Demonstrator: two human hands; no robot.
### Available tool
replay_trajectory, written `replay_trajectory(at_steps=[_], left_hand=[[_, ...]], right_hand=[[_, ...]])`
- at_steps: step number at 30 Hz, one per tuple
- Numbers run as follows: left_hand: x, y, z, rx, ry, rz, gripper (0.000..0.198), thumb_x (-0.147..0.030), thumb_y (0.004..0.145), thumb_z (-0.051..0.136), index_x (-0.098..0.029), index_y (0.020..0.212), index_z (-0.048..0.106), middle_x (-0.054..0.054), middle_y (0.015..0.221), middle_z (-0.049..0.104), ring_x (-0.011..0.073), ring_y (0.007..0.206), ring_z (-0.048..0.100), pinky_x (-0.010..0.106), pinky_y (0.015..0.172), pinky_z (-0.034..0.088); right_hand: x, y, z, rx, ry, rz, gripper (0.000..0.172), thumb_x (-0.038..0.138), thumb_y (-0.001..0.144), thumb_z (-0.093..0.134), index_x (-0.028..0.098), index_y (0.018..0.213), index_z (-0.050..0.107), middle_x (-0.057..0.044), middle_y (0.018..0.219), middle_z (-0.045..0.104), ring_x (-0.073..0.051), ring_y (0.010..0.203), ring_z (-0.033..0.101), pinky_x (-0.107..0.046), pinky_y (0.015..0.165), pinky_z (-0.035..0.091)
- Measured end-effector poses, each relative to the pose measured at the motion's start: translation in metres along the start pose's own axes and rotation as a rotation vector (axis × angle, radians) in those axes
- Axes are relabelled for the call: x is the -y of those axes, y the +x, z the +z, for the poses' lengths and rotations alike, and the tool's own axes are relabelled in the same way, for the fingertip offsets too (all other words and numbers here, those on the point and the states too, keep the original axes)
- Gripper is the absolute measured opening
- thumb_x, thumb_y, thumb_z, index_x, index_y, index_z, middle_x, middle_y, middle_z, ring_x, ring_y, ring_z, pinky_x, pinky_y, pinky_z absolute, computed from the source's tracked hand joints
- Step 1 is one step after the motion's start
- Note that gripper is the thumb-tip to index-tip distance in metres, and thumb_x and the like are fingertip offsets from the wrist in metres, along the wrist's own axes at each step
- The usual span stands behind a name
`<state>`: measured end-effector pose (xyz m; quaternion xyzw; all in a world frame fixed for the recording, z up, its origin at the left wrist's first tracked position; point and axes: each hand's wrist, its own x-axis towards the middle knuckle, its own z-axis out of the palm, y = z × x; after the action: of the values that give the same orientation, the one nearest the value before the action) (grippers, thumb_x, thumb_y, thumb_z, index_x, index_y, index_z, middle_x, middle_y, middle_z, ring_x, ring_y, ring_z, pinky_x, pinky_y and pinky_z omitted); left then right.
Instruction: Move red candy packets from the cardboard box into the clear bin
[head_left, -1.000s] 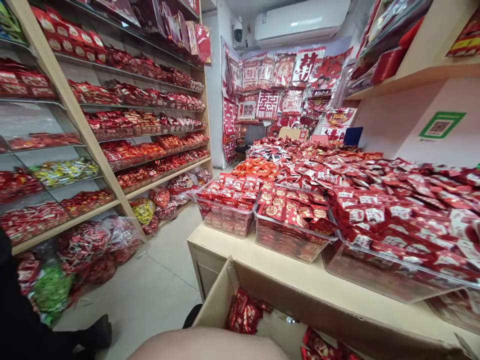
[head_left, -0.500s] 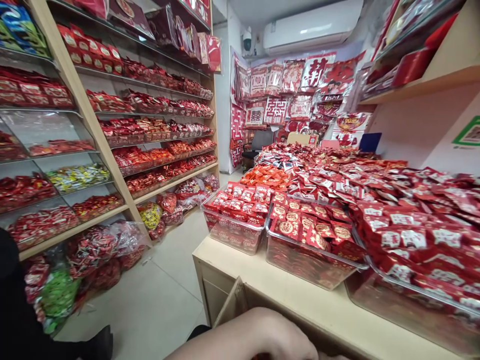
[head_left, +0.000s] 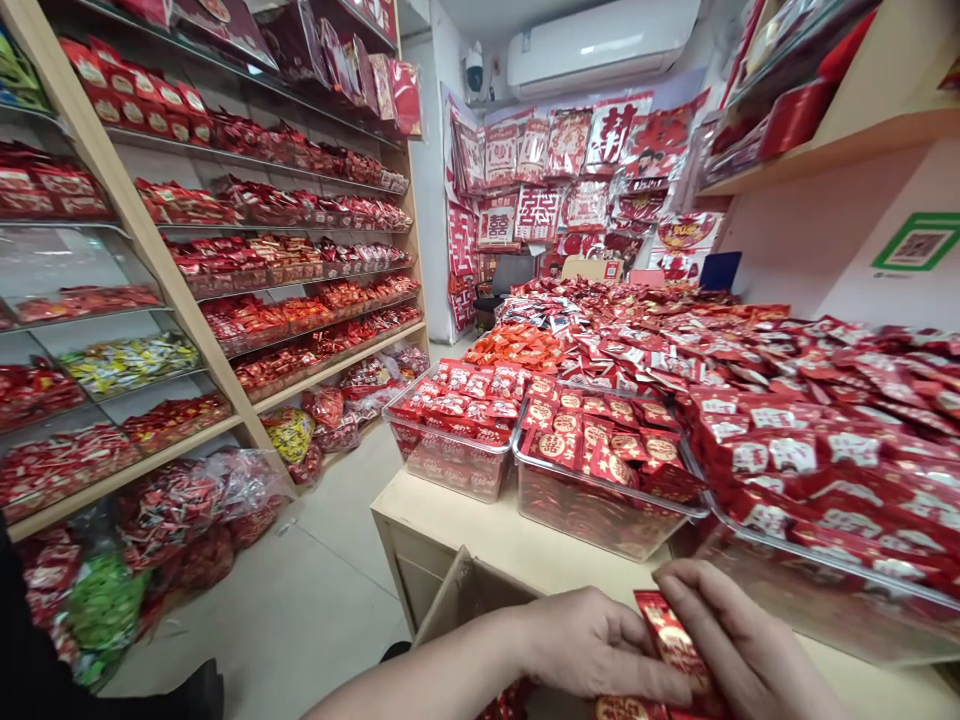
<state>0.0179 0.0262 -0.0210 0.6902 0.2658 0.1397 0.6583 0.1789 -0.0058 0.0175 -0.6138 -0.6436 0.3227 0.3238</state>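
Low in front of me, my left hand (head_left: 589, 645) and my right hand (head_left: 739, 640) come together over an open cardboard box (head_left: 474, 580). A shiny red packet with gold print (head_left: 675, 632) stands between them, with the right fingers bent round its upper part. The left fingers press against the packets from the other side. Another red-and-gold packet (head_left: 630, 709) shows below the left fingers, partly cut off by the frame. Just beyond the hands, a clear plastic bin (head_left: 600, 515) holds similar packets in rows.
To either side stand another clear bin (head_left: 450, 455) and a larger bin (head_left: 832, 590) of red packets. Behind them lies a wide heap of packets (head_left: 622, 340). Shelves (head_left: 225, 290) of wrapped goods line the left, with stuffed plastic bags (head_left: 187, 510) on the floor.
Both hands have risen into view with red-and-gold packets; before, mainly one arm and the back of a hand showed at the box. The view has turned slightly right.
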Motion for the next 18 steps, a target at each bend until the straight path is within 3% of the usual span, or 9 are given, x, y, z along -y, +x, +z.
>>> replay_trajectory(at_steps=[3,9,15,18], left_hand=[[-0.008,-0.004,-0.001,-0.118,-0.009,0.026,0.041,-0.048,0.067,0.054,-0.013,0.087,0.062,-0.002,0.068,0.051,0.0073,0.06,0.042,0.019,0.061,0.039],[-0.025,-0.007,-0.007,-0.127,-0.15,0.129,0.036,-0.04,0.073,0.052,-0.011,0.094,0.06,0.002,0.077,0.057,0.009,0.066,0.048,0.023,0.068,0.04],[-0.029,-0.002,-0.018,-0.311,-0.014,0.139,0.025,-0.035,0.073,0.052,-0.01,0.076,0.057,-0.002,0.062,0.049,0.0061,0.056,0.041,0.018,0.055,0.034],[-0.027,0.0,-0.022,-0.336,0.071,0.114,0.024,-0.034,0.074,0.051,-0.011,0.07,0.053,-0.004,0.057,0.041,0.0053,0.052,0.035,0.017,0.05,0.029]], right_hand=[[0.002,0.003,0.002,0.004,0.081,-0.011,0.027,0.05,0.072,0.041,0.025,0.078,0.05,-0.005,0.081,0.059,-0.021,0.077,0.054,-0.026,0.068,0.043],[0.007,0.013,-0.005,0.107,0.365,0.046,0.038,0.056,0.07,0.044,0.019,0.06,0.045,0.003,0.048,0.042,-0.01,0.044,0.04,-0.023,0.045,0.036],[0.011,0.019,-0.013,0.138,0.749,0.149,0.031,0.046,0.068,0.055,0.016,0.063,0.049,0.002,0.059,0.05,-0.007,0.048,0.044,-0.019,0.046,0.039],[0.004,0.017,-0.012,0.187,0.865,0.212,0.027,0.043,0.07,0.055,0.016,0.07,0.05,0.0,0.066,0.053,-0.009,0.055,0.048,-0.021,0.049,0.041]])
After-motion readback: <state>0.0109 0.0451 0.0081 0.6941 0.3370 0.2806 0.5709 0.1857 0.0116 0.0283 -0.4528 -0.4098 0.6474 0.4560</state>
